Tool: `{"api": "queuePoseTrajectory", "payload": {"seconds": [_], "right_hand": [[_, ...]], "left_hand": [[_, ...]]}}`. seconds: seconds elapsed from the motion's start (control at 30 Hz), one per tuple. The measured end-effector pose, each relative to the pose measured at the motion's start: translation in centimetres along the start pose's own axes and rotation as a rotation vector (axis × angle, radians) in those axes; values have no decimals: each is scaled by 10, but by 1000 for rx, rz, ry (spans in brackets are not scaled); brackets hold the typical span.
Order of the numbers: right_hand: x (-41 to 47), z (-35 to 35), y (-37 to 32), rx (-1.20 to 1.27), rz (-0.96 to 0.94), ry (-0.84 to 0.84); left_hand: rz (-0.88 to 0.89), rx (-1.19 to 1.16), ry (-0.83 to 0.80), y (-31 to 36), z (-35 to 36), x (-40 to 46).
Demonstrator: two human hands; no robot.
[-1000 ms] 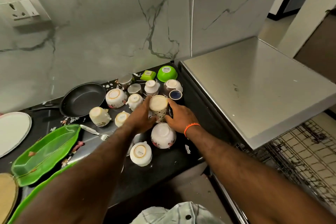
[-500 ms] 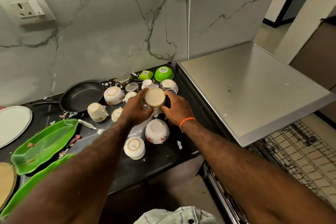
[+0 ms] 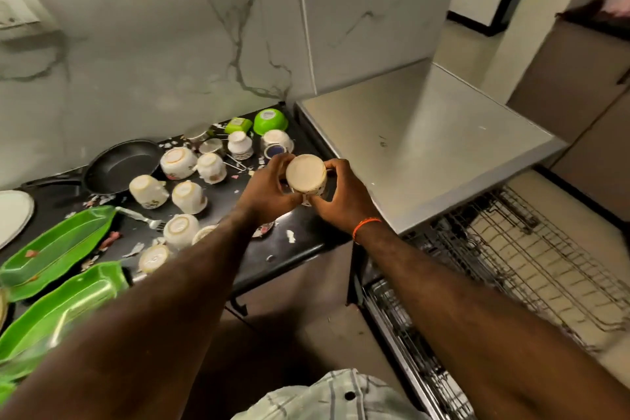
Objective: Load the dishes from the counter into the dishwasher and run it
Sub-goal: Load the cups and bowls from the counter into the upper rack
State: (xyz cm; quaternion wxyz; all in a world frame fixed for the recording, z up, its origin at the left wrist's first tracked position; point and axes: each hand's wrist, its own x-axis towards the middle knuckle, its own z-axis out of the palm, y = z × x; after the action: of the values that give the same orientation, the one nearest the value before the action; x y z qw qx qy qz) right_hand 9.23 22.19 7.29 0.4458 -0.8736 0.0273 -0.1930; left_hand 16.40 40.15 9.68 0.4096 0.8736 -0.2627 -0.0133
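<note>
Both hands' fingers stay clamped on the cup [image 3: 306,175], now lifted off the counter [image 3: 300,245].

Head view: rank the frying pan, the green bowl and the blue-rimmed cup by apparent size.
1. frying pan
2. green bowl
3. blue-rimmed cup, partly hidden behind the hands, so its full size is unsure.

Glazed ceramic, glossy plastic, brushed metal and veined stone.
The cup [image 3: 306,178] is showing a matt unglazed base; the green trays [image 3: 58,245] are gleaming as glossy plastic; the pan [image 3: 124,165] is looking matt black; the dishwasher top [image 3: 426,133] is reading as brushed metal, its rack [image 3: 531,259] as wire; the wall [image 3: 153,54] is looking like smooth marble.
</note>
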Motion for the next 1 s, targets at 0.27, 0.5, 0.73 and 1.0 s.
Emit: {"api": "queuePoseTrajectory", "payload": {"seconds": [0.27, 0.5, 0.73, 1.0], "right_hand": [[-65, -95, 68, -92, 169, 112], [-133, -163, 114, -174, 326, 238], [-210, -194, 146, -217, 576, 388], [-264, -162, 196, -180, 946, 446]], "left_hand": [[98, -61, -224, 67, 104, 3], [196, -44, -455, 123, 193, 6], [329, -17, -798, 153, 283, -1], [253, -57, -1135, 134, 379, -17]]}}
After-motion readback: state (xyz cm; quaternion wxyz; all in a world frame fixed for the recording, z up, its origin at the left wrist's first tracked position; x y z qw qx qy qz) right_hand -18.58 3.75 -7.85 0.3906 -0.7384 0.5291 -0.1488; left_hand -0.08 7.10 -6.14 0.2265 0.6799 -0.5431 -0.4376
